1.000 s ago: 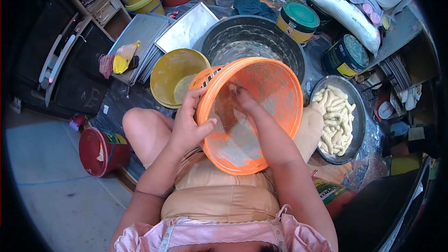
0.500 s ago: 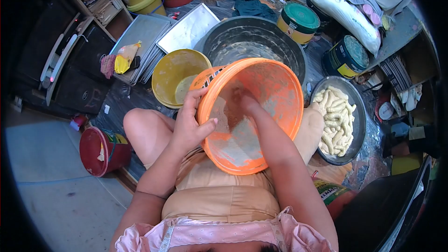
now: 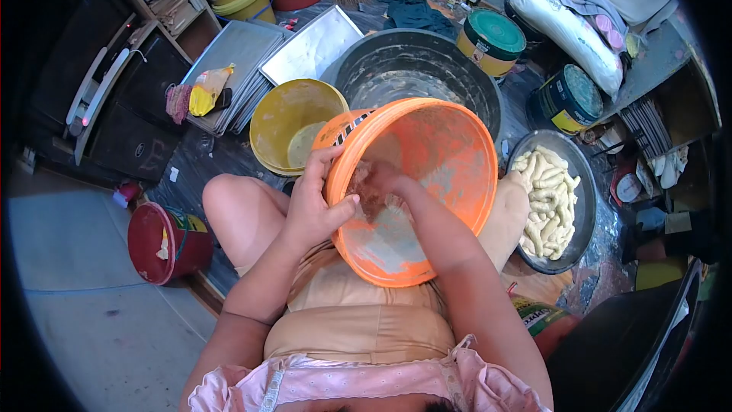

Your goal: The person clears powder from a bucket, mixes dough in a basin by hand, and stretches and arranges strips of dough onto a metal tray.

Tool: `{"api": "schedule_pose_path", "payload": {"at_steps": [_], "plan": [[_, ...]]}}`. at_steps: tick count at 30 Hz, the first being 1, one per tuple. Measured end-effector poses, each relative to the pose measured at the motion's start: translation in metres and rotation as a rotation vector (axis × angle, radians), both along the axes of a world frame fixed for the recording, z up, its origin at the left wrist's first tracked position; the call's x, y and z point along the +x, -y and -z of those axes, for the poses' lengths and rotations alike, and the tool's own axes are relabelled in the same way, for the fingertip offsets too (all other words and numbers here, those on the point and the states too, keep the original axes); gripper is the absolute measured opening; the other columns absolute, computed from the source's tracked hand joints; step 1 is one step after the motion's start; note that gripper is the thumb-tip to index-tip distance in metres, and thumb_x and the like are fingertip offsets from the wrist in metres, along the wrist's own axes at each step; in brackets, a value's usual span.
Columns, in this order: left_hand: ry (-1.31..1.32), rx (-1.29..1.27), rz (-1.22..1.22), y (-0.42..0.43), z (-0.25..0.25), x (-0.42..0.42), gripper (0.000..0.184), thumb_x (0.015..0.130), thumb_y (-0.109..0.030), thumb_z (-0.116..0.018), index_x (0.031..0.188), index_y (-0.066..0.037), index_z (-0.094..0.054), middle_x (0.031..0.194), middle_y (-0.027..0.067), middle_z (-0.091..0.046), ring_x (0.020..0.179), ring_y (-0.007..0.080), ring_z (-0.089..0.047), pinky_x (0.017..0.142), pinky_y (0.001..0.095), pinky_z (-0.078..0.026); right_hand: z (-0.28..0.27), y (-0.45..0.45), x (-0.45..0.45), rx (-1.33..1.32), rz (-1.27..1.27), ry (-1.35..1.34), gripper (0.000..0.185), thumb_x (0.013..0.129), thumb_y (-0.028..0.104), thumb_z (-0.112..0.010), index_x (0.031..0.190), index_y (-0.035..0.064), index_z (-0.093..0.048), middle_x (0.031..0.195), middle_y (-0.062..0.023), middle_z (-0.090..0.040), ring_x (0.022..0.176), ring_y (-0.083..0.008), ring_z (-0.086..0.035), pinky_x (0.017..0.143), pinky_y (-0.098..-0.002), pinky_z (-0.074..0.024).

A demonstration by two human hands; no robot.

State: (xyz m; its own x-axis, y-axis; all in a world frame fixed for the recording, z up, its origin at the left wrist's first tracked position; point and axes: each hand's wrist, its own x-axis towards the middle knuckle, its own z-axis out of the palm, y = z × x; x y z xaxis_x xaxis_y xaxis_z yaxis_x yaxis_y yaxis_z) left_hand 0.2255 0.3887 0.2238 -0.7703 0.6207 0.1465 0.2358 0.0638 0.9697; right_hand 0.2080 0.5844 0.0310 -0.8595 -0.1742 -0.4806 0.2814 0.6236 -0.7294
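Note:
An orange bucket (image 3: 450, 152) lies tilted across my lap, its mouth facing me. Pale, powdery residue coats parts of its inside. My left hand (image 3: 324, 198) grips the rim on the left side, thumb over the inner edge and fingers around the outside. Inside the bucket, my right hand (image 3: 387, 179) is at the left inner wall, beside a brownish patch of residue. Its fingers are blurred and partly hidden, so I cannot tell whether they hold anything. Just behind the orange bucket stands a yellow bucket (image 3: 286, 126) with residue inside.
A large black tub (image 3: 366, 69) sits ahead. To the right, a dark basin (image 3: 587, 221) holds several pale, finger-shaped dough-like pieces (image 3: 547, 202). Metal trays (image 3: 313, 46) are stacked at the left, and a red bucket (image 3: 156, 244) stands near my left knee. Lidded tubs (image 3: 492, 46) stand behind.
My right hand has moved slightly left and down along the bucket's inner wall. My left hand keeps its grip, and the bucket has barely shifted.

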Motion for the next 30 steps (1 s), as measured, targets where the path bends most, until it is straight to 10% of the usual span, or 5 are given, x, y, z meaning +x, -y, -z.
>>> {"api": "schedule_pose_path", "payload": {"at_steps": [2, 5, 11, 20, 30], "plan": [[0.014, -0.010, -0.001, 0.000, -0.002, 0.000, 0.066, 0.070, -0.004, -0.066, 0.129, -0.002, -0.036, 0.119, 0.0162, -0.055, 0.108, 0.0192, -0.055, 0.094, 0.0315, -0.042, 0.010, -0.010, 0.000, -0.496, 0.301, -0.123, 0.030, 0.083, 0.006, -0.056, 0.113, 0.0020, -0.061, 0.099, -0.0122, -0.067, 0.088, -0.0217, -0.063, 0.078, -0.0359, -0.0501], [-0.008, 0.004, -0.003, -0.001, 0.004, -0.001, 0.066, 0.070, -0.004, -0.066, 0.129, -0.002, -0.037, 0.118, 0.0159, -0.055, 0.109, 0.0190, -0.055, 0.094, 0.0314, -0.041, 0.025, -0.020, -0.005, -0.473, 0.398, -0.087, 0.027, 0.087, 0.002, -0.052, 0.112, 0.0034, -0.062, 0.102, -0.0115, -0.066, 0.090, -0.0196, -0.062, 0.079, -0.0354, -0.0503], [0.000, 0.040, -0.004, -0.003, 0.004, 0.000, 0.065, 0.071, -0.005, -0.066, 0.129, -0.002, -0.037, 0.115, 0.0154, -0.057, 0.108, 0.0192, -0.055, 0.093, 0.0314, -0.042, 0.023, -0.023, -0.014, 0.090, 0.613, -0.285, 0.033, 0.091, 0.024, -0.054, 0.114, 0.0011, -0.060, 0.105, -0.0235, -0.064, 0.095, -0.0339, -0.063, 0.081, -0.0401, -0.0492], [0.021, 0.061, -0.001, -0.003, 0.009, -0.002, 0.064, 0.071, -0.006, -0.067, 0.128, -0.002, -0.038, 0.116, 0.0172, -0.057, 0.107, 0.0206, -0.056, 0.092, 0.0322, -0.042, 0.048, -0.010, 0.011, 0.544, -0.093, 0.065, 0.049, 0.085, 0.041, -0.054, 0.124, 0.0126, -0.057, 0.123, -0.0145, -0.058, 0.118, -0.0322, -0.051, 0.102, -0.0387, -0.0372], [-0.024, -0.001, 0.032, 0.001, 0.007, -0.005, 0.065, 0.075, -0.010, -0.065, 0.132, -0.004, -0.034, 0.116, 0.0120, -0.052, 0.106, 0.0171, -0.051, 0.094, 0.0319, -0.040, 0.055, 0.044, 0.002, -0.231, -0.317, -0.087, 0.046, 0.078, 0.026, -0.063, 0.120, 0.0063, -0.057, 0.114, -0.0155, -0.063, 0.107, -0.0318, -0.059, 0.091, -0.0400, -0.0452]]}}
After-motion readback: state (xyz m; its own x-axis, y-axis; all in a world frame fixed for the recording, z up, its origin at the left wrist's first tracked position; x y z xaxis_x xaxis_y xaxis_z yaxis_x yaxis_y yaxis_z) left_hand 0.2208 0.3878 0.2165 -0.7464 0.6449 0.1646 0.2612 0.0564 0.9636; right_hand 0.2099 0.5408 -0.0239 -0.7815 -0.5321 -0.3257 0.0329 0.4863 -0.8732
